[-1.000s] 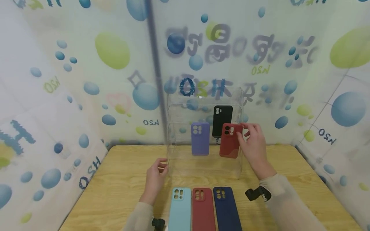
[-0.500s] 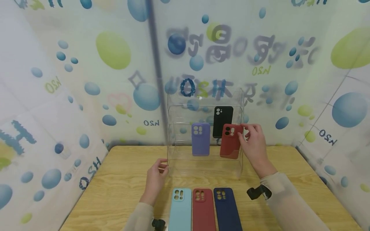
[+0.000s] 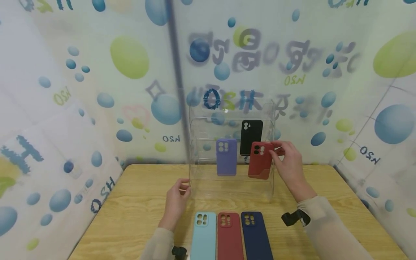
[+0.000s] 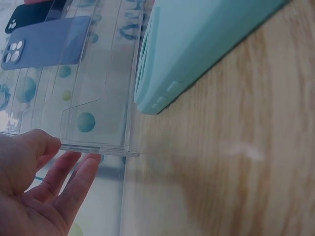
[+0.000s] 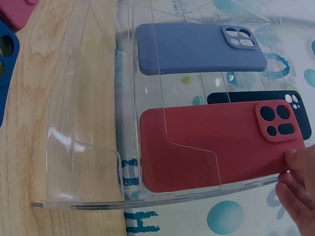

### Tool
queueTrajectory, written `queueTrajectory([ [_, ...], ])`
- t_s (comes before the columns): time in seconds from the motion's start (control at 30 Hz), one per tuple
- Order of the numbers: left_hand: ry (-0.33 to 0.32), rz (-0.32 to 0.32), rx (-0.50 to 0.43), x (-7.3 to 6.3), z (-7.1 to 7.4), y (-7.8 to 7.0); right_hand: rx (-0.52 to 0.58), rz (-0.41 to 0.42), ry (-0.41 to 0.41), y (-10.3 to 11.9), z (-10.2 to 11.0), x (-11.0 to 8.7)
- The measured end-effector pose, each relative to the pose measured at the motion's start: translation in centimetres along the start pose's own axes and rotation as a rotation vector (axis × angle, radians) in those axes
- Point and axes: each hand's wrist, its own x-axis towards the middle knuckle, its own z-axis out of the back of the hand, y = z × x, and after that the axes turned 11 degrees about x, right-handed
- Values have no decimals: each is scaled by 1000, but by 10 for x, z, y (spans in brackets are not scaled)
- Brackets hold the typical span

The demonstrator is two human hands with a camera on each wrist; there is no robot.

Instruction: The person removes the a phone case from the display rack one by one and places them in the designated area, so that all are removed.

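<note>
A clear tiered display stand [image 3: 208,188] stands on the wooden table. My left hand [image 3: 175,200] grips its left side panel; in the left wrist view the thumb lies on one side of the panel's edge and fingers on the other. My right hand [image 3: 290,166] pinches a red phone case [image 3: 260,162] by its upper right corner. That case leans in a lower tier at the right, its bottom end behind the clear front lip. A purple phone case [image 3: 226,159] stands to its left in the stand. Behind, a black phone case [image 3: 251,135] is partly hidden by the red one.
Lying in a row in front of the stand are a light blue phone case [image 3: 203,238], a second red phone case [image 3: 230,238] and a dark blue phone case [image 3: 256,238]. A patterned curtain wall [image 3: 130,90] rises behind the table [image 3: 139,202].
My right hand has shifted slightly right and down, and the red case's top has moved a little with it. My left hand keeps its place on the stand.
</note>
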Motion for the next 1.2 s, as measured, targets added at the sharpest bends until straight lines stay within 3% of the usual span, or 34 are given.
queueTrajectory([
  [0.43, -6, -24, 10, -2, -1, 2, 96, -113, 50, -4, 12, 1],
  [0.77, -4, -14, 14, -2, -1, 1, 116, -131, 43, 3, 12, -3],
  [1.2, -5, -9, 9, -1, -1, 1, 176, -121, -30, 19, 19, 1],
])
